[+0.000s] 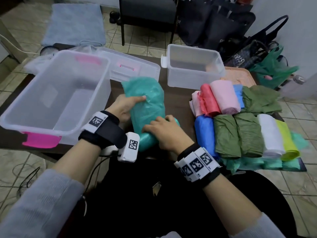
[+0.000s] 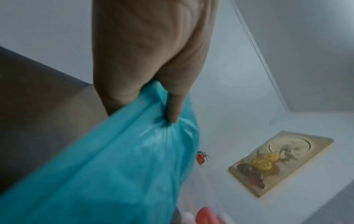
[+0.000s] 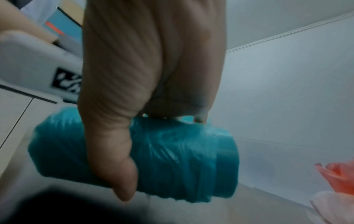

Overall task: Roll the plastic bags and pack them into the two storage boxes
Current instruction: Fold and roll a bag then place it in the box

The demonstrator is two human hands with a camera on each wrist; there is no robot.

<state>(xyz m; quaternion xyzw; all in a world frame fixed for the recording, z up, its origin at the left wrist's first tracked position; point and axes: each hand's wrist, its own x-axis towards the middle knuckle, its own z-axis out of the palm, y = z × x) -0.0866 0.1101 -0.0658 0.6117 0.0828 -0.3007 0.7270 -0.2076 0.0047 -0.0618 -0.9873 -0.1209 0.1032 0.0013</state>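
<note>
The teal plastic bag (image 1: 145, 107) lies on the tabletop (image 1: 178, 107), its rolled end gripped under the right hand (image 1: 164, 133); the flat part is pinched by the left hand (image 1: 125, 107). Tension should be kept ahead of the fingers (image 3: 118, 166).

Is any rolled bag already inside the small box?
No: the small box shows only its bare bottom in the head view.

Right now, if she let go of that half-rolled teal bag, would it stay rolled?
Probably not. The teal plastic bag looks thin, crinkly and floppy, so its rolled end would likely loosen once her right hand lifts. It seems very light, and the round roll might wander.
</note>
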